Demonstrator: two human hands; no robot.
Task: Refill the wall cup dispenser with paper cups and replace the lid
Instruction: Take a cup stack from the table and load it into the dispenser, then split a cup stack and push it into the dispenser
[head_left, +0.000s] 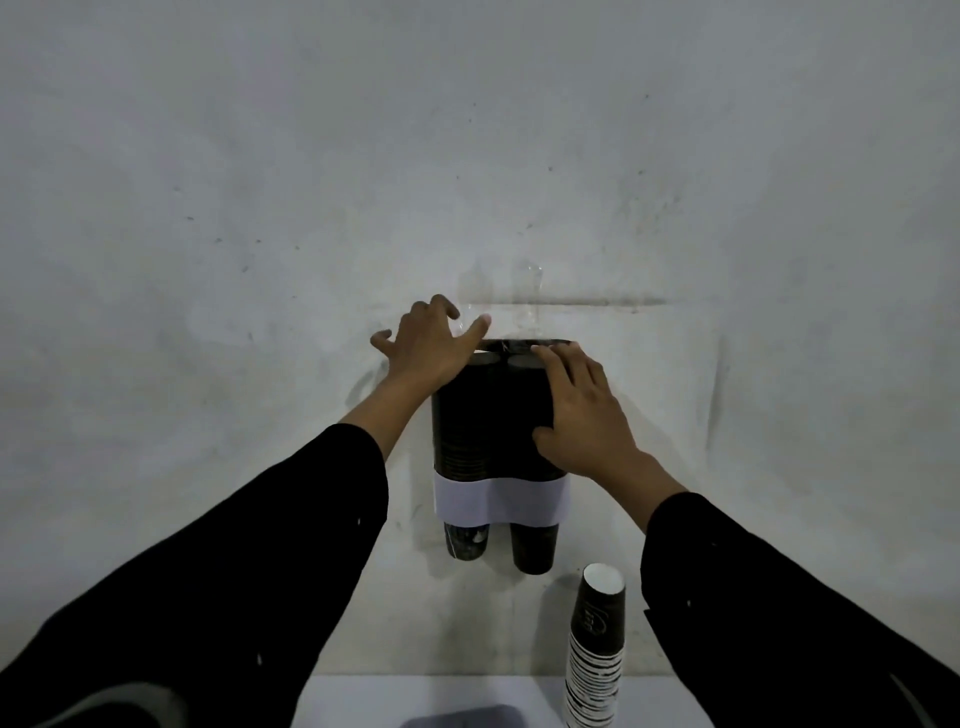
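My left hand rests spread on the top left corner of the wall cup dispenser, fingers loose, gripping nothing I can make out. My right hand lies flat against its upper right front, thumb on the dark body, released too. The dispenser hangs on the wall, two cups poking out below its white band. A spare stack of paper cups stands on the tabletop, lower right.
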